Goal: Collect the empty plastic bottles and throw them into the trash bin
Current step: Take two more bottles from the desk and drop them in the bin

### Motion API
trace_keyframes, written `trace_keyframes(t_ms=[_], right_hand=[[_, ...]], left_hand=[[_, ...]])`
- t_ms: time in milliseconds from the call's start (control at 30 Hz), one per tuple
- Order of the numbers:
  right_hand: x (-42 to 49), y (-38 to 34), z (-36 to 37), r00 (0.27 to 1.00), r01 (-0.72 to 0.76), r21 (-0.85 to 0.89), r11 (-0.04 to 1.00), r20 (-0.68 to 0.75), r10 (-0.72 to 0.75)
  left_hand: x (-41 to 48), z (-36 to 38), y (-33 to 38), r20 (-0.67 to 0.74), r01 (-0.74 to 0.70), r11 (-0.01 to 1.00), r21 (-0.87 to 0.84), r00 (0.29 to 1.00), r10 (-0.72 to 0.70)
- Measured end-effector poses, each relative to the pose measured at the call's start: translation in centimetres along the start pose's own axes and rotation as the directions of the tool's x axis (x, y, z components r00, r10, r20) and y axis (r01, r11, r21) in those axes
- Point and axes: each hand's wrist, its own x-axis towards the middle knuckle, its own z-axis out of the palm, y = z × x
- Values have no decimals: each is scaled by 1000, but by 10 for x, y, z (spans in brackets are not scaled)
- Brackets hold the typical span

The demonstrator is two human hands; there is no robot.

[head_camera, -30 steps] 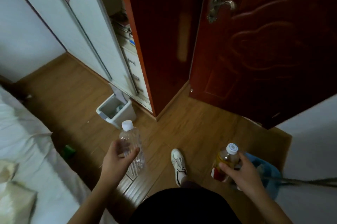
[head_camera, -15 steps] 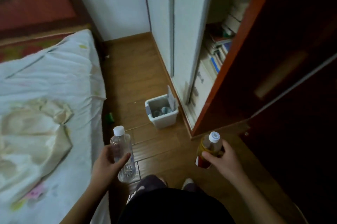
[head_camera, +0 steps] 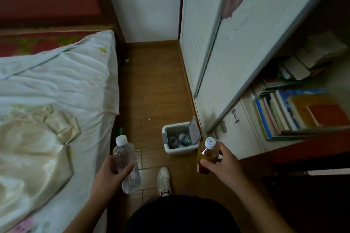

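The trash bin is nearer now, at 12 o'clock. The left hand has its fingers wrapped round the clear bottle, the right hand round the amber bottle; dropping them in likely comes next.

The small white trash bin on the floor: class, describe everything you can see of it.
The small white plastic-looking trash bin is rectangular, with a grey inside and a grey flap lid standing open on its right. It stands upright on the wooden floor beside the white wardrobe, holding a few clear discarded items, probably bottles. It is not being held.
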Motion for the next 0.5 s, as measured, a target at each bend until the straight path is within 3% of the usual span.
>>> trace_keyframes(t_ms=[233, 500], right_hand=[[71, -48, 8, 1000, 8, 19, 1000, -6, -8], [178, -30, 45, 994, -105, 3, 994, 11, 105]], left_hand=[[83, 13, 57, 178, -122, 985, 122, 979, 100], [166, 64, 45, 200, -58, 990, 128, 979, 32]])
